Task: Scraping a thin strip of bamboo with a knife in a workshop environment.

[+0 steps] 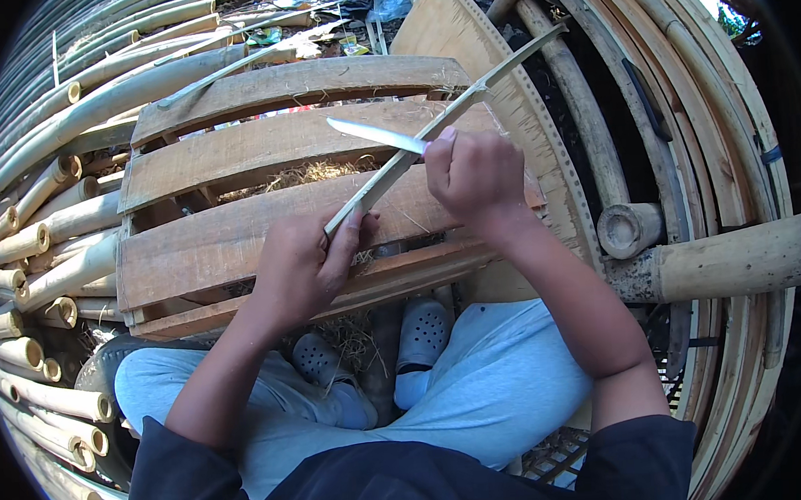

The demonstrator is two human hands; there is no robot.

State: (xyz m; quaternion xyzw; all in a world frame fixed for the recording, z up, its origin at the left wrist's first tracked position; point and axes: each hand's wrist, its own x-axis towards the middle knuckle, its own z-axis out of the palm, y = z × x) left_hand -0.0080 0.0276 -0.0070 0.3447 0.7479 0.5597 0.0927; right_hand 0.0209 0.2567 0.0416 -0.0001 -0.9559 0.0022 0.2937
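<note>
Got a bamboo strip (461, 108) slanting over a slatted wooden table (208, 248), left hand (300, 261) with fingers clamped round its near end, right hand (479, 176) fingers gripping a knife (375, 134) that crosses it. Bamboo poles (86, 214) piled off left.

one knife (377, 135), two clogs (422, 332)

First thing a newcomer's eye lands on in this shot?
Probably the bright knife blade near the centre, its knife in the right hand and crossing a long bamboo strip that the left hand grips at its lower end. Next, the slatted wooden table beneath them, and the stacked bamboo poles filling the left side.
</note>
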